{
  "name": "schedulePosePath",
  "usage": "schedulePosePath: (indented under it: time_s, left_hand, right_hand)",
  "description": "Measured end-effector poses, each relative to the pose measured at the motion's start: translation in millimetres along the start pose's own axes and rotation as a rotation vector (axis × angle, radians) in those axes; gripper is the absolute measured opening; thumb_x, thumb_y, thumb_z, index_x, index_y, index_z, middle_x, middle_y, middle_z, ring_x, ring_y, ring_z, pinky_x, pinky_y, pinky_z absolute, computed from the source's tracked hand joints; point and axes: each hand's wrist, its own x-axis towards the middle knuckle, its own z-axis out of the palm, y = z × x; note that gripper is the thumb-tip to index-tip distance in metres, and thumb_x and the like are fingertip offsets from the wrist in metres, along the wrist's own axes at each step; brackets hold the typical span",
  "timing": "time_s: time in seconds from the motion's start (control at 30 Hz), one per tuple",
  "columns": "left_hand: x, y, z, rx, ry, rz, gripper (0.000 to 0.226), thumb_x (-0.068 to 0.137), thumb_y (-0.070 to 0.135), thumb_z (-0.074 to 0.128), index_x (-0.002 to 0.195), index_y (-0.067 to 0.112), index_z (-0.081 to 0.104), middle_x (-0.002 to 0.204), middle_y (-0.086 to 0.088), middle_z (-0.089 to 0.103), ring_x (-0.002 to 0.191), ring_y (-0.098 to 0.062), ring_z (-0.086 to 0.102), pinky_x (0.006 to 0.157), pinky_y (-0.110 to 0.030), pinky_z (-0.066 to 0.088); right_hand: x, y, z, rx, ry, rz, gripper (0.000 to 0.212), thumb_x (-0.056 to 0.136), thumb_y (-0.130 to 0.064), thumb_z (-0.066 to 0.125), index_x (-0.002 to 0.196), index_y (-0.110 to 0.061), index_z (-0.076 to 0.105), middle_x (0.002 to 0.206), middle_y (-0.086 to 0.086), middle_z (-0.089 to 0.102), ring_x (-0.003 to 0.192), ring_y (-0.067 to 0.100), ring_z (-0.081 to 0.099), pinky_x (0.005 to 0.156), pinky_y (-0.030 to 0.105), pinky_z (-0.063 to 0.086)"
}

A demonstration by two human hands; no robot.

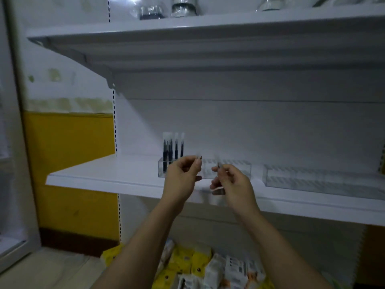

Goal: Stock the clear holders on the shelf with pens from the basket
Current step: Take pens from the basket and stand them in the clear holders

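At the shelf [125, 172], before the holder [233, 168], our left hand [183, 178] pinches a pen [199, 159] and our right hand [232, 183] a second pen [219, 191] (both blurred).

We see a dim, bluish-grey scene, lit from above and from the left: a bright wedge falls across the back panel [135, 126], while the upper shelf [187, 51] throws a broad shadow over the space beneath it. Glare washes out the wrapped jars [183, 7] at the top. The left hand [182, 176] and the right hand [231, 182] are soft with motion blur, and the pens [218, 165] they pinch smear almost to nothing. The wide lens bows the lower shelf [104, 174] toward the corners.
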Motion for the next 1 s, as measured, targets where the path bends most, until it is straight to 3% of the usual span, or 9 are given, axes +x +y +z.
schedulePosePath:
  time_s: [0.07,0.17,0.3,0.4,0.47,0.53,0.7,0.8,1.0]
  left_hand:
    - [15.7,4.7,-2.9,0.003,-0.002,0.009,0.011,0.093,0.019,0.061,0.100,0.018,0.069,0.087,0.001,0.071,0.084,-0.011,0.068,0.071,-0.023,0.057]
    - [38.7,11.3,-8.4,0.066,0.011,0.074,0.017,0.093,0.026,0.060,0.109,0.026,0.067,0.091,0.009,0.073,0.088,-0.003,0.068,0.077,-0.022,0.056]
    - [69.4,22.9,-12.1,0.142,0.006,0.172,0.022,0.092,0.027,0.061,0.111,0.039,0.061,0.093,0.011,0.072,0.089,0.004,0.066,0.068,-0.007,0.050]
    - [93.8,27.3,-13.2,0.238,0.059,0.223,0.019,0.092,0.025,0.061,0.106,0.037,0.060,0.095,0.011,0.067,0.088,-0.002,0.064,0.063,-0.007,0.049]
    - [108.7,27.2,-14.5,0.318,0.066,0.259,0.021,0.093,0.026,0.061,0.111,0.036,0.056,0.097,0.011,0.064,0.088,-0.005,0.063,0.066,-0.014,0.052]
    - [121.5,25.6,-16.3,0.396,0.048,0.314,0.028,0.094,0.026,0.060,0.119,0.037,0.053,0.098,0.009,0.064,0.085,-0.005,0.064,0.067,-0.017,0.054]
    - [146.7,20.1,-25.5,0.632,0.009,0.466,0.028,0.091,0.019,0.064,0.115,0.032,0.056,0.087,0.016,0.064,0.078,0.009,0.061,0.065,-0.002,0.046]
    - [157.7,15.4,-32.5,0.751,0.024,0.516,0.028,0.089,0.019,0.067,0.115,0.028,0.060,0.083,0.022,0.060,0.077,0.019,0.056,0.069,0.005,0.039]
    - [169.1,6.4,-49.0,0.829,0.050,0.474,0.029,0.088,0.024,0.068,0.115,0.031,0.061,0.088,0.018,0.065,0.073,0.012,0.058,0.063,0.007,0.037]
  right_hand:
    - [16.4,-2.2,4.0,-0.028,-0.011,-0.036,0.017,0.098,-0.028,0.050,0.091,-0.032,0.065,0.086,-0.008,0.068,0.082,0.008,0.064,0.068,0.018,0.055]
    - [41.0,-7.0,8.3,-0.037,-0.018,-0.085,0.013,0.095,-0.031,0.056,0.089,-0.034,0.068,0.090,-0.011,0.071,0.083,-0.002,0.063,0.071,0.011,0.049]
    - [77.8,-9.5,12.7,0.007,-0.005,-0.107,0.011,0.094,-0.026,0.058,0.090,-0.031,0.067,0.088,-0.012,0.069,0.075,-0.005,0.060,0.076,0.022,0.051]
    - [104.0,-7.9,16.2,-0.025,0.025,-0.138,0.027,0.093,-0.013,0.060,0.114,-0.029,0.058,0.084,-0.006,0.064,0.083,0.011,0.065,0.084,0.036,0.056]
    - [117.6,-4.2,17.8,-0.038,0.032,-0.172,0.049,0.092,-0.010,0.061,0.133,-0.032,0.047,0.086,0.001,0.065,0.084,0.016,0.067,0.082,0.030,0.056]
    - [128.5,-0.8,20.1,-0.064,0.045,-0.219,0.057,0.091,-0.011,0.063,0.137,-0.038,0.043,0.087,0.002,0.065,0.081,0.015,0.067,0.077,0.027,0.056]
    - [153.5,3.3,36.5,-0.098,0.048,-0.286,0.042,0.090,-0.016,0.065,0.127,-0.033,0.053,0.088,-0.009,0.059,0.073,0.014,0.066,0.070,0.039,0.059]
    - [168.6,6.7,50.0,-0.155,0.053,-0.359,0.040,0.091,-0.018,0.065,0.127,-0.030,0.054,0.090,-0.015,0.056,0.071,0.006,0.063,0.066,0.029,0.058]
    - [189.9,22.2,76.2,-0.133,0.093,-0.383,0.041,0.089,-0.021,0.068,0.125,-0.029,0.051,0.090,-0.017,0.056,0.070,-0.001,0.063,0.059,0.015,0.053]
